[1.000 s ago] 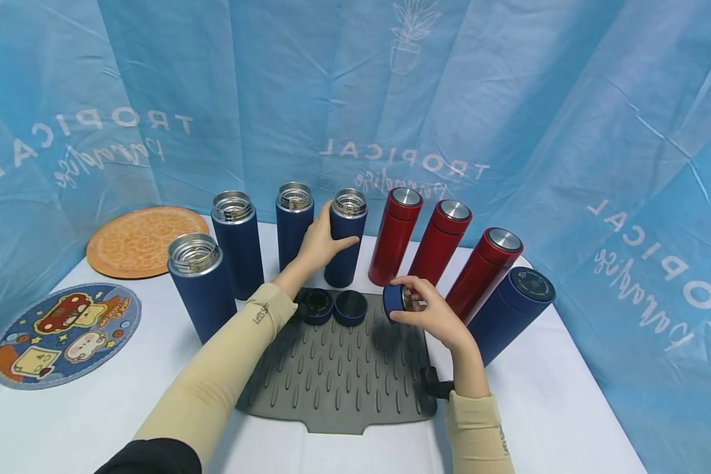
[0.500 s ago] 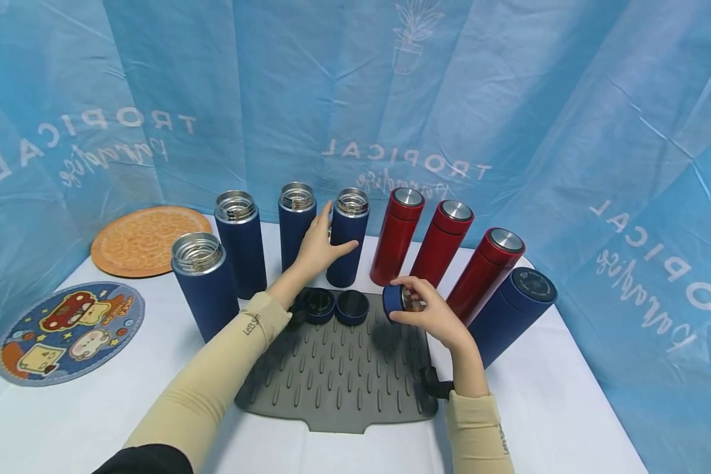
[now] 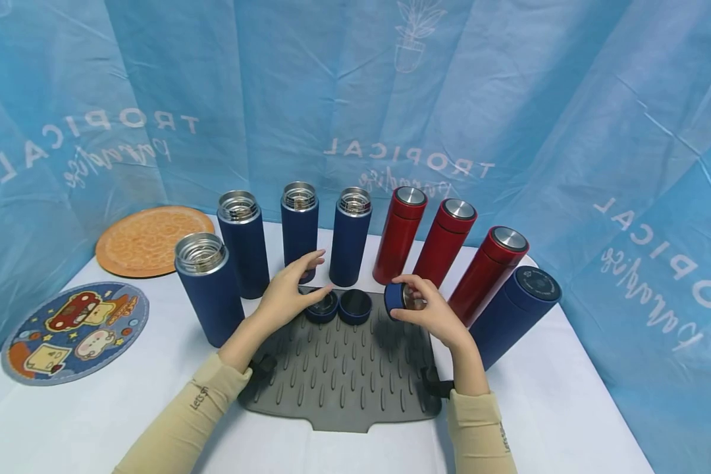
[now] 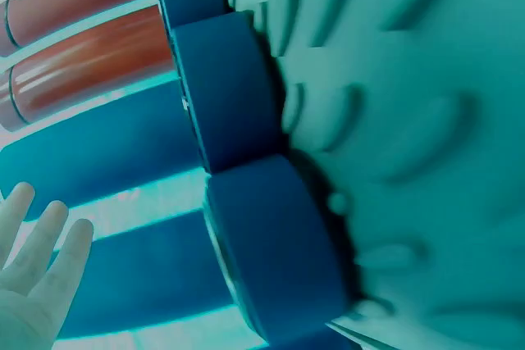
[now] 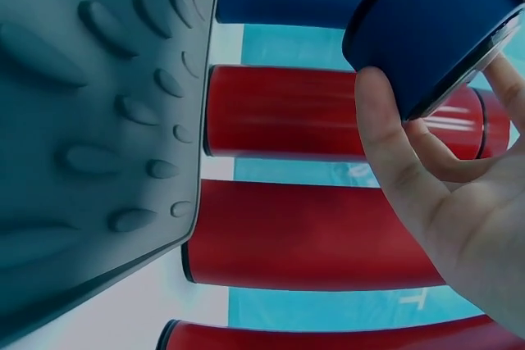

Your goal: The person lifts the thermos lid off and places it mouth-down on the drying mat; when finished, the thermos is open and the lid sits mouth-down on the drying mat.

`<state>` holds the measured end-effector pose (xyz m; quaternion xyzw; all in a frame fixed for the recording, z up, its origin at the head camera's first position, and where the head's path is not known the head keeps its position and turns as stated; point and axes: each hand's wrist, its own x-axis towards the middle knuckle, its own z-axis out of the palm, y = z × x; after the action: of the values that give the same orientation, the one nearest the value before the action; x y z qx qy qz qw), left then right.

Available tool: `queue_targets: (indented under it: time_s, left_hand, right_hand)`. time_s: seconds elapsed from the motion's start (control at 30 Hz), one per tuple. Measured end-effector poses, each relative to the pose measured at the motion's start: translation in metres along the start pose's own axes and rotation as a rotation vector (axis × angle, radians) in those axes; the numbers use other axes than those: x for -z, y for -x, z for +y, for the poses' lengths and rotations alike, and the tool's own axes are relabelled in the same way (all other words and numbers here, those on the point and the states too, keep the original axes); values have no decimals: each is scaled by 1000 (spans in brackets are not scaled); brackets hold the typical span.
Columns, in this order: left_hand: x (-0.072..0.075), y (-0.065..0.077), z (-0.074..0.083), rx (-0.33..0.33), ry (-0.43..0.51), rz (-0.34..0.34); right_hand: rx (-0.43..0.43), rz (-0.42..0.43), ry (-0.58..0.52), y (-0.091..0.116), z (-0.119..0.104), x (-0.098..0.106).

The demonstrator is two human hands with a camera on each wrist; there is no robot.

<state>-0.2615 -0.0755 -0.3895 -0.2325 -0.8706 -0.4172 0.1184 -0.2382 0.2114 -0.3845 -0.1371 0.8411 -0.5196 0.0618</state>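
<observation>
My right hand (image 3: 435, 317) pinches a navy bottle lid (image 3: 394, 301) between thumb and fingers above the mat's back right. In the right wrist view the lid (image 5: 439, 34) is tilted, with its metal side toward the palm. My left hand (image 3: 281, 299) holds nothing, fingers loosely extended over the mat's back left. Two navy lids lie by its fingertips, one (image 3: 321, 307) beside the other (image 3: 355, 307). The left wrist view shows a third lid (image 4: 275, 243), hidden behind my hand in the head view. Just past my fingers stands an uncapped navy thermos bottle (image 3: 299, 227).
Lids sit on a grey ridged mat (image 3: 343, 382). Behind it stand more uncapped navy bottles, one (image 3: 351, 243) central, then red bottles (image 3: 398, 240) and a capped navy bottle (image 3: 512, 316). At left lie an orange round mat (image 3: 148, 243) and a cartoon mat (image 3: 74, 332).
My left hand has come away from the central navy bottle, moving nearer and down over the lids at the back left of the mat. The right hand keeps its lid in the same place.
</observation>
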Motion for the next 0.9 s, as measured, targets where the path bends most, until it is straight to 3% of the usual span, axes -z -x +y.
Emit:
queue_targets:
  time_s: [0.3,0.6,0.9]
  left_hand:
    - [2,22,-8,-19,-62,12]
    - [6,25,-11,-18,-48,15]
    - [8,26,-12,-13,-6,8]
  right_hand:
    - [-15,75,106,-1,4,-2]
    - [-2,106,266,-9,5,-8]
    - [-77,102,488,-24,12,-17]
